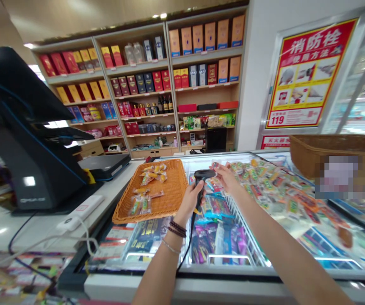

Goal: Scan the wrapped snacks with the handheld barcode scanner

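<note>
My left hand, with dark beads and a silver bracelet at the wrist, is wrapped round the handle of a black barcode scanner. A cable runs down from the scanner toward the counter's front. Just beyond the scanner head, my right hand pinches a small clear-wrapped snack packet; its label is too small to read. To the left, an orange wicker tray bears several small wrapped snacks in two loose groups. On the right, many similar packets lie spread over the freezer's glass top.
Beneath my hands is a glass-topped chest freezer with wire baskets of bagged goods. At left stand a black checkout terminal, a flat scale and a white power strip with cables. A brown basket sits at right; stocked shelves line the back.
</note>
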### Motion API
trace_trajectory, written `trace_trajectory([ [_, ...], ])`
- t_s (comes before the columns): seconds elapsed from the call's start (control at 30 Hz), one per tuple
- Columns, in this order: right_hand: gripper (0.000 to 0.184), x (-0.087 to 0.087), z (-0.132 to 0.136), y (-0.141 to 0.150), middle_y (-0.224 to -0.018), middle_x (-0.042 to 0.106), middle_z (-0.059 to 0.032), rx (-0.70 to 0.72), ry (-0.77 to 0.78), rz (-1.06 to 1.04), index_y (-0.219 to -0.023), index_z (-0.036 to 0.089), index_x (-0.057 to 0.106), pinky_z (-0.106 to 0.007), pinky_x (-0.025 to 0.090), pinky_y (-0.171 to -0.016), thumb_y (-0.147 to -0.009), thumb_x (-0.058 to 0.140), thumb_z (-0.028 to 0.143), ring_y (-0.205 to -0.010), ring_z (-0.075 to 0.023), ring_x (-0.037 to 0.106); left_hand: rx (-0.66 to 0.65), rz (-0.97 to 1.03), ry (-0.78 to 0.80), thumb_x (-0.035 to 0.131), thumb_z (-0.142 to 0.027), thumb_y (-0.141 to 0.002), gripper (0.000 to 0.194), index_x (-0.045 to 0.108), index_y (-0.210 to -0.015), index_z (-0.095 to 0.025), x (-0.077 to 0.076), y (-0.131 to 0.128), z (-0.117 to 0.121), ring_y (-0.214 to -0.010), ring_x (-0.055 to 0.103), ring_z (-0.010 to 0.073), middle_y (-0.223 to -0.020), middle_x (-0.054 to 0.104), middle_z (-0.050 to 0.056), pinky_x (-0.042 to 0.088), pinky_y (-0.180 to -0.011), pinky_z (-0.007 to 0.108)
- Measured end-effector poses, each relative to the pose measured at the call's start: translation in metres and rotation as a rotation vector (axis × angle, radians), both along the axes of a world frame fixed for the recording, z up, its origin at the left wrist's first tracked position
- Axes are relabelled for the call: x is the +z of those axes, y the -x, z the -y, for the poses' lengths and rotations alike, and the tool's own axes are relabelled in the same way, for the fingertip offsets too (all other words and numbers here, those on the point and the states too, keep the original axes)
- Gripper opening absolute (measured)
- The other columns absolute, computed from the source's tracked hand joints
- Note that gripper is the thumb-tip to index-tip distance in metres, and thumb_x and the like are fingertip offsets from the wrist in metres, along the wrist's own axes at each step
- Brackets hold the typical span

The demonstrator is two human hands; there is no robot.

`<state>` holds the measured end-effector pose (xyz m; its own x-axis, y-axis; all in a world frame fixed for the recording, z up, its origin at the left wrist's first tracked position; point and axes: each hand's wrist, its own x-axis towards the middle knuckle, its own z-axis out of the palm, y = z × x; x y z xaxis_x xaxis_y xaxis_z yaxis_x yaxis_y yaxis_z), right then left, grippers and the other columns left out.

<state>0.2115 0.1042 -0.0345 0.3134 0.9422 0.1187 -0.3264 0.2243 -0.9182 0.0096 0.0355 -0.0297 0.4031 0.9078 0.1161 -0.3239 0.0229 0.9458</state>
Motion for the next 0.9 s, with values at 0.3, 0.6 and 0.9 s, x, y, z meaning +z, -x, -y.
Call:
trace_trajectory([
  [0.3, 0.019, 0.003, 0.004, -0.001, -0.096, 0.087, -0.0062, 0.018, -0.008, 0.082, -0.095, 0.027, 0.074, -0.036, 0.068, -0.086, -0.080, 0.085, 0.028, -0.105, -0.0280, 0.084, -0.013, -0.003, -0.004, 0.095, -0.086, -0.061, 0.078, 0.057, -0.082, -0.022, 0.001, 0.001, 0.001, -0.045, 0.048, 0.0075, -0.066, 0.058, -0.005, 0.029, -0.043, 0.024],
  [0.6, 0.018, 0.002, -0.002, -0.008, -0.094, 0.088, -0.0039, -0.035, 0.028, 0.102, -0.097, 0.027, 0.072, -0.038, 0.069, -0.089, -0.082, 0.082, 0.027, -0.103, -0.0268, 0.085, -0.060, -0.013, 0.013, 0.098, -0.081, -0.064, 0.075, 0.061, -0.087, -0.021, 0.009, 0.009, 0.011, -0.049, 0.049, 0.0082, -0.071, 0.060, -0.003, 0.031, -0.045, 0.025],
  [0.9, 0.024, 0.008, -0.002, -0.018, -0.089, 0.085, -0.0025, -0.040, 0.031, 0.049, -0.096, 0.027, 0.073, -0.038, 0.070, -0.087, -0.077, 0.085, 0.019, -0.093, -0.0243, 0.084, -0.075, -0.016, 0.007, 0.097, -0.084, -0.061, 0.076, 0.060, -0.079, -0.020, 0.012, 0.012, 0.016, -0.048, 0.046, 0.0066, -0.071, 0.059, -0.003, 0.030, -0.044, 0.024],
])
